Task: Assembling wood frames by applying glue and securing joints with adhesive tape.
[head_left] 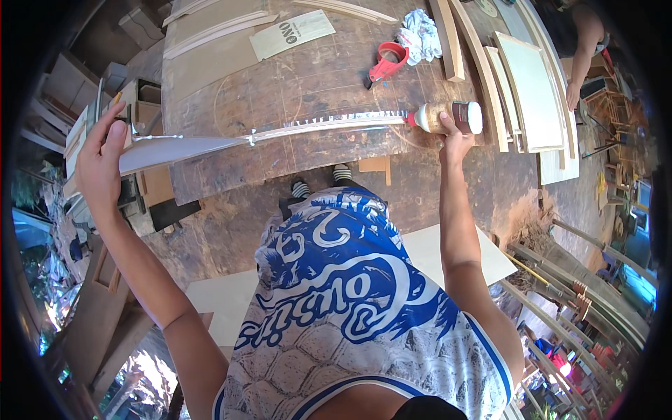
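A thin white panel (pixel 178 150) stands on edge along the front of the workbench. My left hand (pixel 100 164) holds its left end, thumb and forefinger raised above the edge. My right hand (pixel 458 142) grips a glue bottle (pixel 439 117) lying sideways, with a brown label and red nozzle. The nozzle points left, at the right end of a pale wooden strip (pixel 329 126) that continues the panel's line. White glue (pixel 253 135) dots the panel's upper edge and the strip, with smears beside it. My left fingers behind the panel are hidden.
On the workbench (pixel 280 91) lie a red tape dispenser (pixel 388 63), a crumpled cloth (pixel 420 35), a printed paper (pixel 294 35) and wooden strips (pixel 217 35). Long boards (pixel 476 63) and framed panels (pixel 532 91) line the right. Another person's arm (pixel 584 59) reaches in at the upper right.
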A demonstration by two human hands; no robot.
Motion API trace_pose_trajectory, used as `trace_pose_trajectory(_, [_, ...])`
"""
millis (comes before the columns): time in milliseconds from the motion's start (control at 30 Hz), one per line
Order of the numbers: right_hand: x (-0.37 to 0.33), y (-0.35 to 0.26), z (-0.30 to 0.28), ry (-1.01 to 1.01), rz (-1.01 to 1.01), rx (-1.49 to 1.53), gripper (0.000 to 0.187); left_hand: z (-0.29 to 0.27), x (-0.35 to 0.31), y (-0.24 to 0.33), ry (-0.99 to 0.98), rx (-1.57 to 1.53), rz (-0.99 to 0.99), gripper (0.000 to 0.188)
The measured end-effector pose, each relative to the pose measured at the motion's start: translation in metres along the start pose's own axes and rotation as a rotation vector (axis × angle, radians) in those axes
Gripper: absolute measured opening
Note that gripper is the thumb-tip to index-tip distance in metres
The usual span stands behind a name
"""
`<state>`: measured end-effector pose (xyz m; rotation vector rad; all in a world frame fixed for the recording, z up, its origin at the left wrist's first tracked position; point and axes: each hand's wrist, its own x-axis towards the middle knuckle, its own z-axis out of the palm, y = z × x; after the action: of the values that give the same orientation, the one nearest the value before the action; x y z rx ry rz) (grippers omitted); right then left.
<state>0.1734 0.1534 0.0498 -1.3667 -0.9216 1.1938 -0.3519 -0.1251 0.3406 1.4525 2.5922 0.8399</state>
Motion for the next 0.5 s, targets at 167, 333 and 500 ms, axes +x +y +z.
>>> trace_pose_trajectory(167, [0.003,0.01,-0.001,0.018,-0.058,0.032,0.034,0.0,0.001,-0.001,-0.003,0.001,0.025,0.048])
trace_pose_trajectory(333, [0.001,0.014,0.0,0.018,-0.118,0.076,0.036,0.001,0.0,-0.002,0.002,-0.01,0.009,0.05])
trace_pose_trajectory(500, [-0.004,0.013,0.003,0.1,-0.05,0.13,0.039,0.001,-0.001,-0.001,0.008,0.002,0.011,0.052])
